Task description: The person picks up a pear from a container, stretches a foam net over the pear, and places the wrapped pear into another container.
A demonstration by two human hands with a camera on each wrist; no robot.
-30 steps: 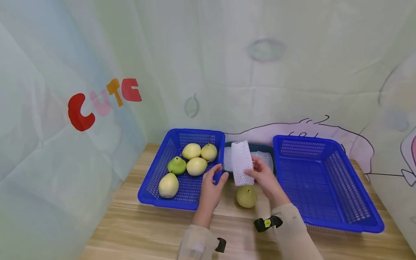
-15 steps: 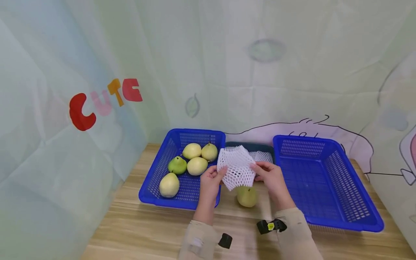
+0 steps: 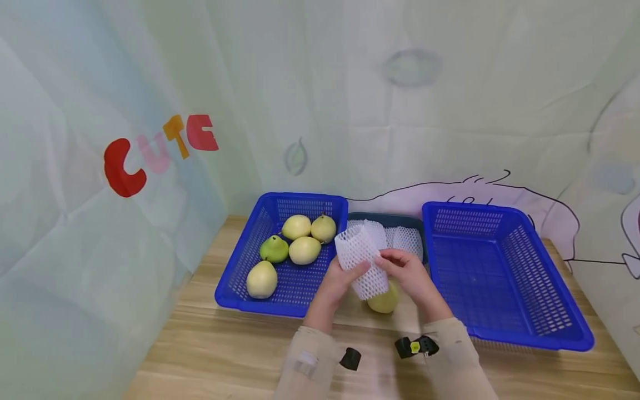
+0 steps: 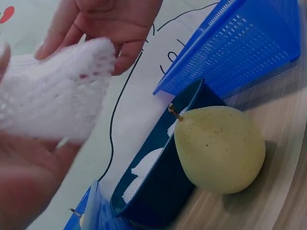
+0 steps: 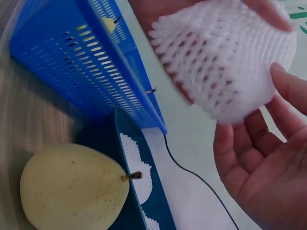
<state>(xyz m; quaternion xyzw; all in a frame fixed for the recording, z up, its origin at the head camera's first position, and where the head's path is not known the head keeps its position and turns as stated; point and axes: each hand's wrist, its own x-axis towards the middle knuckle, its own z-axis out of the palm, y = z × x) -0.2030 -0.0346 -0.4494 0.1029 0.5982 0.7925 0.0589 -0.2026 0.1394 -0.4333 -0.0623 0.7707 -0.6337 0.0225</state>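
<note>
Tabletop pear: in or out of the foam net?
Out: the left hand and right hand hold the net; wrist views show the pear bare.

white foam net sleeve (image 3: 356,250) | tubular, tilted, held aloft | pear (image 4: 220,151) | speckled yellow-green, upright, stem up, near sleeve

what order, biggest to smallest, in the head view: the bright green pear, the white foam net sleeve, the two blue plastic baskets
1. right-hand blue plastic basket
2. left-hand blue plastic basket
3. white foam net sleeve
4. bright green pear
Camera nearness could affect the gap between the baskets; their true sizes may match.
</note>
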